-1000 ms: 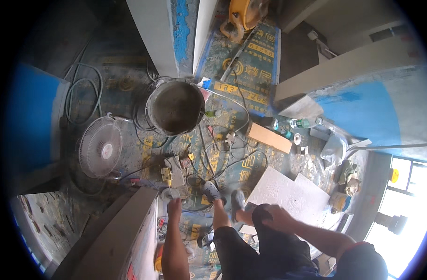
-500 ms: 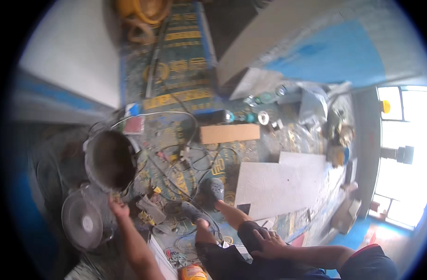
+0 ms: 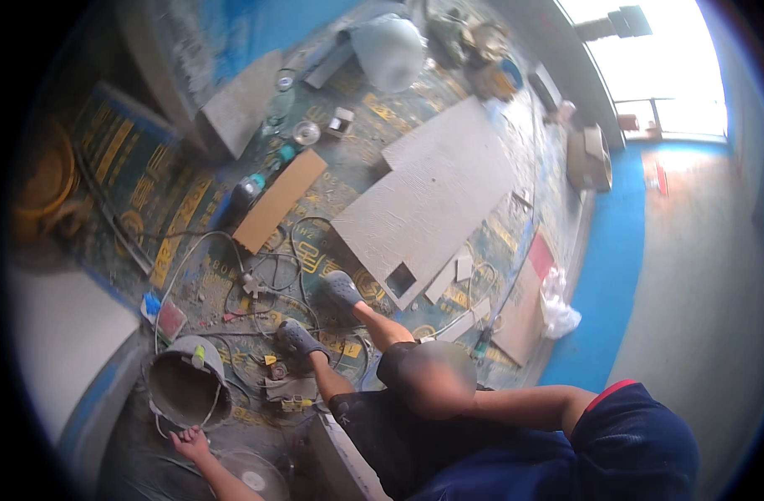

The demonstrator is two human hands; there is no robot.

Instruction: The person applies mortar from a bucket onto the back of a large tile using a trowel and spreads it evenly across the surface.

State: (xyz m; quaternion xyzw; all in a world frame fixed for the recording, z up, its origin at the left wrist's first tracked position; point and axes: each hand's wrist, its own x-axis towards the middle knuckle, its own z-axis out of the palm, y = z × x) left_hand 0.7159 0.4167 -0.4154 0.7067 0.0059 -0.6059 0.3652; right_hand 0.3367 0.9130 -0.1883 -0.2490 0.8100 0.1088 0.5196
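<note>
The left hand (image 3: 191,444) has its grip closed around the wire handle (image 3: 214,407) of the grey bucket (image 3: 175,384), which is at the person's left, mouth toward the camera. The handle loops past the rim, so it gives the fingers a thin hold clear of the dirty inside. The right hand (image 3: 439,384) is over the bent right leg (image 3: 384,326), seemingly as a prop for the leaning body; it is too blurred to tell whether that grip is clenched or loose.

The brown plank (image 3: 280,200) and the pale board (image 3: 432,196) lie flat on the printed floor covering (image 3: 194,213), apart from the bucket and beyond the feet, which probably leaves footing near the bucket.

By count: one bucket, with one lime-green piece (image 3: 199,357) at its rim; one fan (image 3: 252,480) just beside the left forearm; two grey clogs (image 3: 343,289), both worn; one plank; one board with one square cut-out (image 3: 400,279); one white plastic bag (image 3: 557,305) at the far right.
</note>
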